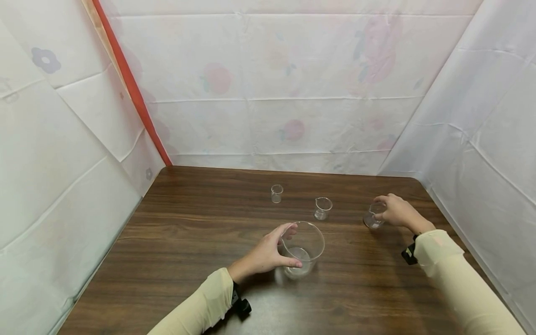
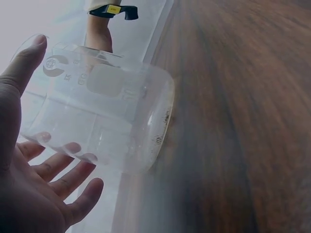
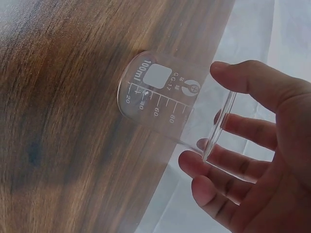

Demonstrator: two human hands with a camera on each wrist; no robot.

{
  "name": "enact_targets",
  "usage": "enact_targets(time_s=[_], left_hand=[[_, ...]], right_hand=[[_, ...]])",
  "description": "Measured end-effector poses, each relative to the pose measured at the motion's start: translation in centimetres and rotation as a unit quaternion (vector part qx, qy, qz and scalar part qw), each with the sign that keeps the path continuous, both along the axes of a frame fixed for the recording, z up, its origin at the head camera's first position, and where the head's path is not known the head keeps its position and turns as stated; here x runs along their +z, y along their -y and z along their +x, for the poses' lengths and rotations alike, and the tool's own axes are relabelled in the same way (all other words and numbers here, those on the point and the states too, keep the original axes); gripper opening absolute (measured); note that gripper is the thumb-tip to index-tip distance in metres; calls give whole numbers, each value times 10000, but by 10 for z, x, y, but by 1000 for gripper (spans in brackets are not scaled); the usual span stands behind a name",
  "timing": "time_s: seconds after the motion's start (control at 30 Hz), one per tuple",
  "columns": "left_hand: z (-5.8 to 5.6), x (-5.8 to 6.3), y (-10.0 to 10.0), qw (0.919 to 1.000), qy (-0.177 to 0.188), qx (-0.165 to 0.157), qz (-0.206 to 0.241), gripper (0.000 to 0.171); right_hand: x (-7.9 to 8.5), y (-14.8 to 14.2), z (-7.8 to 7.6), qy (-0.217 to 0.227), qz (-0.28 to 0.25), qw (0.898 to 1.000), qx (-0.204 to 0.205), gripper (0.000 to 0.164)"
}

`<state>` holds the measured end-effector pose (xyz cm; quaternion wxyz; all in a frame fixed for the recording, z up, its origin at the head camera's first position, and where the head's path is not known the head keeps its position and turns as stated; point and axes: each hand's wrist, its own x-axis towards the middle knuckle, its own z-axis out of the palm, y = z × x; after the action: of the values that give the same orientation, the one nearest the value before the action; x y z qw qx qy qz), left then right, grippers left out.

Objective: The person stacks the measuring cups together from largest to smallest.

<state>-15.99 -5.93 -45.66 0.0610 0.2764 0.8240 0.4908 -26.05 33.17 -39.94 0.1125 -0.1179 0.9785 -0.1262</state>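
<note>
"Where's the large beaker [image 1: 309,246]?"
"Inside the left hand [image 1: 268,251], thumb and fingers spread wide round its upper wall; likely slick, brittle, best held there."
"Farther off?"
"The right hand [image 1: 398,211] pinches the graduated beaker [image 3: 163,97] near its rim; probably lighter."

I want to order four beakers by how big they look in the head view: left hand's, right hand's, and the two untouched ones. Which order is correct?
1. Big beaker at the left hand
2. 100ml beaker in the right hand, which covers part of it
3. Nearer untouched beaker
4. Back untouched beaker
</note>
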Motion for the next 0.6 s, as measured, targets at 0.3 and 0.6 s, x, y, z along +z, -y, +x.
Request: enact_targets(time_s=[0.3,0.6], left_hand=[[1,0,-1,10000,27,26,21,93],[-1,3,0,10000,73,-12,-17,93]], right_hand=[[1,1,2,-125,-36,9999,-2,60],[8,5,1,-290,22,9996,22,58]])
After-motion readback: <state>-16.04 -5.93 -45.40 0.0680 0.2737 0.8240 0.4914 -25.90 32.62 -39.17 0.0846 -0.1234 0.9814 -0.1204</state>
